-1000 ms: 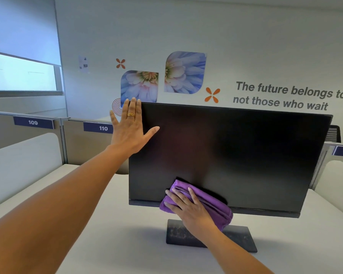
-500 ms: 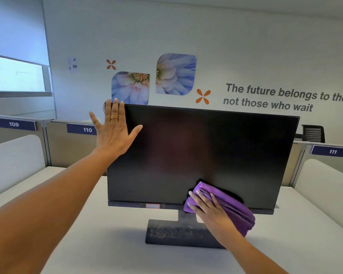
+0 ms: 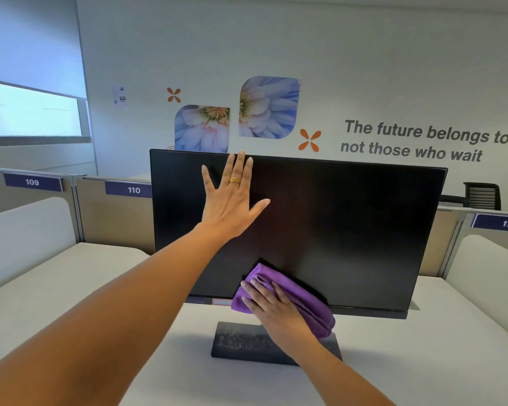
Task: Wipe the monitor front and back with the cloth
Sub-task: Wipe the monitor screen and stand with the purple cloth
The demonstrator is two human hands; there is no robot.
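While our spread left hand (image 3: 232, 205) is steadying the wide black monitor (image 3: 349, 230), our flat right hand (image 3: 273, 309) is pressing the purple cloth (image 3: 313, 307) low on its front — the back is probably coming next.

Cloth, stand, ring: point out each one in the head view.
cloth (image 3: 305, 300), head view, the purple folds of its uncovered right part.
stand (image 3: 241, 342), head view, the dusty left part of its flat base.
ring (image 3: 234, 180), head view, the front of the gold band.
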